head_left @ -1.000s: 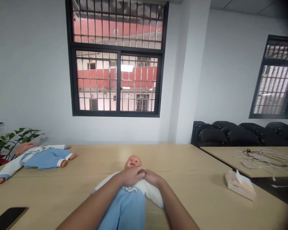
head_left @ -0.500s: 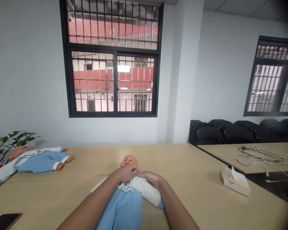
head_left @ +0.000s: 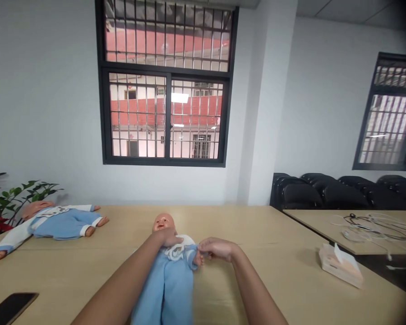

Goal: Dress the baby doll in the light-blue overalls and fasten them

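A baby doll in a white top and light blue trousers lies on its back on the table in front of me, head away from me. My left hand presses on its upper chest near the neck, gripping there; some fingers are hidden. To the right, my right hand pinches the blue cuff of the doll's sleeve with its fingertips. The doll's small hand pokes out of that cuff. On the chest shows a white printed figure, partly covered.
A second doll in like clothes lies at the far left, by a leafy plant. At the near left is a phone. A tissue pack sits on the right; tangled cables lie on another table.
My right hand has moved off the doll's chest to its sleeve cuff. The sleeve is now bent in, with the doll's hand showing. My left hand stays at the upper chest.
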{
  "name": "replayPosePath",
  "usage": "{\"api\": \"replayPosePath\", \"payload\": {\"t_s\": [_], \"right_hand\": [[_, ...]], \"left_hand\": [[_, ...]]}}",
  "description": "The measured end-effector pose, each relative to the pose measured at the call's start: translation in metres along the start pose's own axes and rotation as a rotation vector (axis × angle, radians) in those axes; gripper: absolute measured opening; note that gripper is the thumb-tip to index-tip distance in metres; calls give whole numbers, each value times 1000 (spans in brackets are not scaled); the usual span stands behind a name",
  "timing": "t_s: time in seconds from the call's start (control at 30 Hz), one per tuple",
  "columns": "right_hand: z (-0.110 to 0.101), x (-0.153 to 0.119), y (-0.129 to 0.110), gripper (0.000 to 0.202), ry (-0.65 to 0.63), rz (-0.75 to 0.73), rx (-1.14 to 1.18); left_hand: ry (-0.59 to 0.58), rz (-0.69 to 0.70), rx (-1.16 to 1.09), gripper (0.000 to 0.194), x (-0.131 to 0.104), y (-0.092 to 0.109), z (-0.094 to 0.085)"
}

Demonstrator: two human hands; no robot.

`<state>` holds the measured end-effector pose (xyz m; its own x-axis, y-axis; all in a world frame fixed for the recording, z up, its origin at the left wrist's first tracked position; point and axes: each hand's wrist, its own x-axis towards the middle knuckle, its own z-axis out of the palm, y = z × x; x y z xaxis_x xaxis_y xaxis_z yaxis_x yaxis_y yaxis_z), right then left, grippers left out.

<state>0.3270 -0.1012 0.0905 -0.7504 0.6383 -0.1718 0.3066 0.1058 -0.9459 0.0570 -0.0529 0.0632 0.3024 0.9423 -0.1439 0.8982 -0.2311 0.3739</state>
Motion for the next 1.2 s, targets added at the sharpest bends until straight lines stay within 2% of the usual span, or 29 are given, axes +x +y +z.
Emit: {"api": "replayPosePath", "payload": {"t_s": [0.1,0.23,0.3,0.4,0.47,0.6,0.67,0.73,0.8,0.83,0.9,0.97,1.1,1.2], "right_hand": [[9,-7,-26,42,-52,-83,-159],[21,-12,-48,32,-41,-145,-287],[24,-12,-52,29,26,-175,-331],[24,-12,-51,30,213,-229,-392],[23,-12,-49,30,266,-171,-417],[28,-13,-49,28,114,109,-551],[37,-16,-58,25,138,174,-733],[52,-24,-71,21,256,169,-868],[73,-34,-84,35,332,89,-898],[86,-39,-89,41,315,35,-892],[117,-43,-91,45,159,-40,-889],[150,-37,-83,49,23,-35,-957],[203,-7,-58,41,-32,21,-1260],[219,15,-48,35,-66,-9,-1445]], "left_hand": [[-55,-57,6,36,3,-11,-7],[-51,-100,22,37,7,-16,-6],[-46,-106,43,37,9,-15,-1],[-54,-93,80,37,15,-13,8],[-51,-76,100,37,19,-13,14],[0,-44,103,36,27,-14,24],[39,-25,81,36,29,-18,28],[83,4,42,36,29,-23,28],[120,43,-11,37,25,-31,26],[135,64,-40,38,22,-36,24],[156,102,-98,38,15,-46,20],[171,127,-146,36,8,-56,16],[201,138,-208,32,0,-69,15],[209,146,-229,33,1,-73,17]]}}
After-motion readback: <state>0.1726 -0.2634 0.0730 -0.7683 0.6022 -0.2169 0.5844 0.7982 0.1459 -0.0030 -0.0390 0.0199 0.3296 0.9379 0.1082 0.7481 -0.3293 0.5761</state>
